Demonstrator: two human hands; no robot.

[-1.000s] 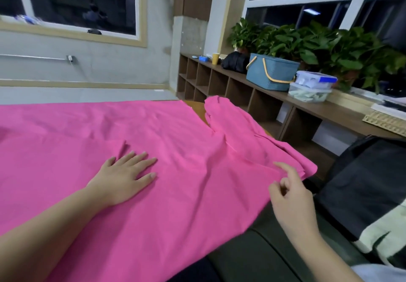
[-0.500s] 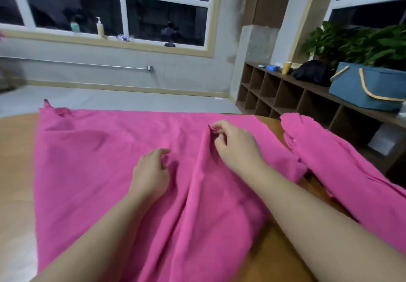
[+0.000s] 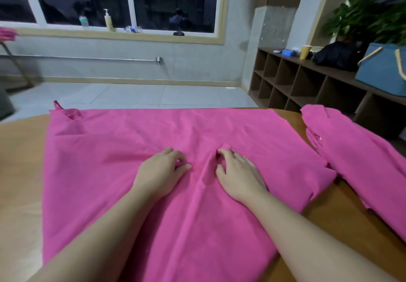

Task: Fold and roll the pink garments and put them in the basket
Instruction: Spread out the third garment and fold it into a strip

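Note:
A large pink garment (image 3: 105, 154) lies spread over the wooden table (image 3: 19, 171). Both my hands sit near its middle, a raised fold of cloth running between them. My left hand (image 3: 161, 173) has its fingers curled and pinches the fabric at its fingertips. My right hand (image 3: 238, 173) grips the ridge of the fold with curled fingers. A second pink garment (image 3: 356, 149) lies at the table's right edge, partly hanging off. The blue basket (image 3: 382, 73) with tan handles stands on the shelf unit at the far right.
A wooden cubby shelf (image 3: 292, 84) runs along the right wall, carrying a yellow cup (image 3: 305, 52), a black bag (image 3: 338, 55) and plants (image 3: 369, 20). Bottles stand on the window sill (image 3: 109, 33). Grey tiled floor lies beyond the table's far edge.
The view swung left from the table's right edge to its middle. My right hand left the second garment and took the fold; my left went from flat to pinching, and both slid slightly nearer.

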